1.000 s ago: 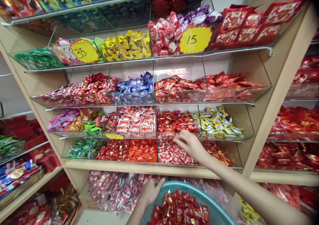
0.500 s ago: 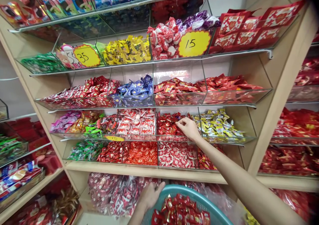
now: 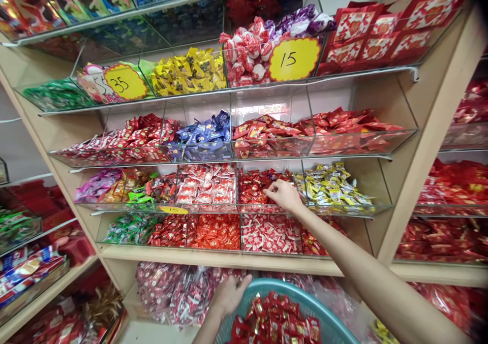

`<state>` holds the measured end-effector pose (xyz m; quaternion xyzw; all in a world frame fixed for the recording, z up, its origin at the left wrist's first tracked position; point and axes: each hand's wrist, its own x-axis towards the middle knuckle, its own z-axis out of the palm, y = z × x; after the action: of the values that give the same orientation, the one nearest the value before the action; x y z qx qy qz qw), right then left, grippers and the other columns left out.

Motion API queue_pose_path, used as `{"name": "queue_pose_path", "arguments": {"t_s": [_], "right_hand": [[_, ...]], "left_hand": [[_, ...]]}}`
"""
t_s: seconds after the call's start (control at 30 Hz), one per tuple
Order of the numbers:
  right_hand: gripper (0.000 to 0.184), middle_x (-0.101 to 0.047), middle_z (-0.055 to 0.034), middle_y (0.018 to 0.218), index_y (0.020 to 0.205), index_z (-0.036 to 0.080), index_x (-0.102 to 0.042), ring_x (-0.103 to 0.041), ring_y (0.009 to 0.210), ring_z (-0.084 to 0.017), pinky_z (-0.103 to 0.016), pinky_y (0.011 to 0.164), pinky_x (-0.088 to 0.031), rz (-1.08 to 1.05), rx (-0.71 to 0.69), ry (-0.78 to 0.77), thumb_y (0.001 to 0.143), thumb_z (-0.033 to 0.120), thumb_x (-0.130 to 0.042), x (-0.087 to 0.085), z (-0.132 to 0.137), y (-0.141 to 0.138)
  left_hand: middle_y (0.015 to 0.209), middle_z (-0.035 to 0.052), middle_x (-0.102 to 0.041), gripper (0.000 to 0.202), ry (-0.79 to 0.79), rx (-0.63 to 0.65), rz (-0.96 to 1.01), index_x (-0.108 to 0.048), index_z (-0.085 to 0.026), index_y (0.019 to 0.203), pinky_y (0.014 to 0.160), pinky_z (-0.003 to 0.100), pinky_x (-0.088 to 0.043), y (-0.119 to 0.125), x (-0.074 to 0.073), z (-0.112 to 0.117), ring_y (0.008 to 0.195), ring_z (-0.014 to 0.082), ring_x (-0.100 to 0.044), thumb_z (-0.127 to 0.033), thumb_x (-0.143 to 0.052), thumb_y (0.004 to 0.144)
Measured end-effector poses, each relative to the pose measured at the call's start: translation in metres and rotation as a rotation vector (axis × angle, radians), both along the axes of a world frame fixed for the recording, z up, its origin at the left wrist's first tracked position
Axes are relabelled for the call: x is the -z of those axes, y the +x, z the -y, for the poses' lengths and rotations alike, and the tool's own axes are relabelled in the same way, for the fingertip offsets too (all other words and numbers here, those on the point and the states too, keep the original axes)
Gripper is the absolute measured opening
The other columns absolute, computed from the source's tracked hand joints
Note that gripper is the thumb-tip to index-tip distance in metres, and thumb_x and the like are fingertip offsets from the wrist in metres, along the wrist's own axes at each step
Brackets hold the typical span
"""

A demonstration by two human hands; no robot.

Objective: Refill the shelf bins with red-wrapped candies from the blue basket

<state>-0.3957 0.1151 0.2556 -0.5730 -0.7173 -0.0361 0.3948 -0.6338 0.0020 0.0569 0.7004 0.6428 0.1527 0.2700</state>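
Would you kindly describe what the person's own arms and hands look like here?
Both arms are bare: no sleeve shows on the right forearm up to the picture's edge, nor on the short visible stretch of the left forearm beside the round teal plastic basket. The right hand and left hand wear no gloves; no watch or bracelet shows at either wrist.

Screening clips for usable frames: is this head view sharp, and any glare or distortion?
Head view: evenly lit; right hand and red candies sharp; left hand on the basket softer; reflections on clear bin fronts; shelves splay from wide-angle distortion; top right corner dark.
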Motion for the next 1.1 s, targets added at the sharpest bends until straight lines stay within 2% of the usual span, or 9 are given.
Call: {"name": "queue_pose_path", "arguments": {"t_s": [0.37,0.6,0.77,0.87,0.97,1.03,1.1], "right_hand": [[0.019,-0.063,-0.0020,0.074,0.061,0.020,-0.063,-0.057,0.066,-0.015,-0.025,0.062,-0.038,-0.060,-0.097,0.030,0.077,0.029,-0.057,0.002,-0.005,0.002],[0.028,-0.059,-0.0024,0.066,0.057,0.020,-0.056,-0.054,0.062,-0.015,-0.028,0.063,-0.040,-0.230,-0.232,0.119,0.078,0.039,-0.055,0.002,-0.007,0.007],[0.034,-0.053,-0.0016,0.063,0.060,0.019,-0.057,-0.049,0.061,-0.015,-0.029,0.062,-0.040,-0.351,-0.243,0.234,0.081,0.045,-0.052,0.002,-0.003,0.009],[0.032,-0.050,-0.0007,0.064,0.062,0.019,-0.056,-0.047,0.061,-0.014,-0.029,0.062,-0.039,-0.371,-0.258,0.321,0.083,0.043,-0.053,0.002,0.014,0.008],[0.027,-0.052,-0.0011,0.068,0.067,0.020,-0.058,-0.048,0.064,-0.015,-0.029,0.064,-0.040,-0.342,-0.316,0.347,0.086,0.038,-0.053,0.009,0.048,0.003],[0.025,-0.054,-0.0017,0.070,0.070,0.020,-0.059,-0.049,0.066,-0.016,-0.030,0.064,-0.040,-0.302,-0.379,0.289,0.087,0.037,-0.052,0.021,0.075,-0.001],[0.024,-0.056,-0.0029,0.073,0.073,0.021,-0.060,-0.052,0.070,-0.017,-0.030,0.066,-0.042,-0.266,-0.451,0.190,0.089,0.036,-0.050,0.040,0.100,-0.006]], "left_hand": [[0.074,0.0113,-0.070,0.078,-0.004,0.032,0.003,-0.067,-0.017,0.072,0.063,0.026,-0.040,-0.001,0.000,-0.002,0.072,0.0229,-0.065,-0.079,-0.021,0.079],[0.072,0.0116,-0.069,0.080,-0.001,0.002,-0.015,-0.067,-0.016,0.071,0.057,0.026,-0.037,0.000,0.001,-0.001,0.066,0.0222,-0.064,-0.080,-0.020,0.079],[0.073,0.0119,-0.069,0.079,-0.003,0.006,-0.024,-0.067,-0.015,0.072,0.058,0.027,-0.037,0.000,0.000,-0.001,0.069,0.0226,-0.064,-0.079,-0.021,0.079],[0.077,0.0129,-0.070,0.080,0.001,-0.001,-0.026,-0.068,-0.014,0.076,0.059,0.027,-0.037,0.000,0.000,-0.001,0.070,0.0226,-0.064,-0.079,-0.021,0.079],[0.078,0.0135,-0.070,0.081,-0.006,0.002,-0.034,-0.068,-0.013,0.077,0.059,0.027,-0.036,0.000,0.000,-0.001,0.070,0.0224,-0.063,-0.079,-0.021,0.079],[0.078,0.0140,-0.070,0.082,-0.006,0.001,-0.045,-0.069,-0.013,0.078,0.059,0.027,-0.036,0.001,0.000,-0.001,0.070,0.0228,-0.063,-0.079,-0.021,0.079],[0.079,0.0147,-0.070,0.082,-0.003,0.006,-0.043,-0.069,-0.012,0.078,0.059,0.027,-0.036,0.002,-0.001,-0.001,0.070,0.0232,-0.064,-0.079,-0.021,0.079]]}}
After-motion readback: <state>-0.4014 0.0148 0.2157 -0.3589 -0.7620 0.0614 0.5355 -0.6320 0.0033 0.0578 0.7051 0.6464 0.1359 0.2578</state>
